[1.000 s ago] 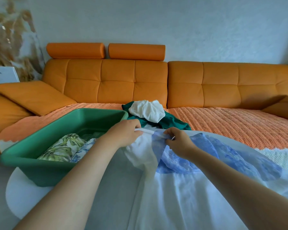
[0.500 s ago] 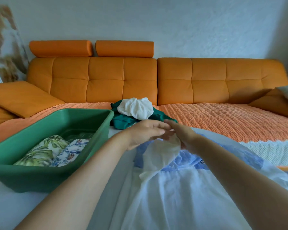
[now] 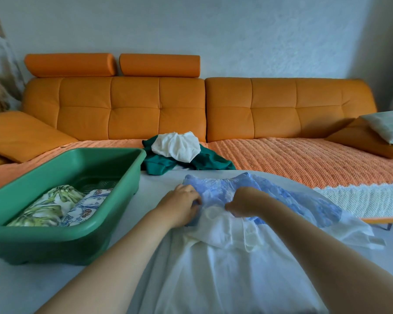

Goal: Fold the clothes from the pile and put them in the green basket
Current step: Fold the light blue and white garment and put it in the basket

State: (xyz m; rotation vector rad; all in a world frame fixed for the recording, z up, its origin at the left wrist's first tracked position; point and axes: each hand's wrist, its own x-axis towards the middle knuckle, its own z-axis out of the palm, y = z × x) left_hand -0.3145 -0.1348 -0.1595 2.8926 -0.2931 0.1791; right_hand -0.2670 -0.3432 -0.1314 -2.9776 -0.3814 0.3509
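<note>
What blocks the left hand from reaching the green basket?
Probably nothing, so yes: the green basket sits open-topped beside the left hand, bare table between them, though that hand grips the garment.

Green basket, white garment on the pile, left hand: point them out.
green basket (image 3: 45,245): head view, front wall.
white garment (image 3: 176,147): head view, crumpled middle.
left hand (image 3: 179,206): head view, knuckles, gripping the dress (image 3: 225,268).

Green basket (image 3: 123,191), orange sofa (image 3: 159,109), blue-and-white garment (image 3: 225,257).

A second ago pinching a strap aloft, the left hand (image 3: 182,207) and right hand (image 3: 245,201) have come down to grip the white dress (image 3: 213,264) at its blue lace bodice (image 3: 220,185), now spread on the table (image 3: 148,189).
</note>
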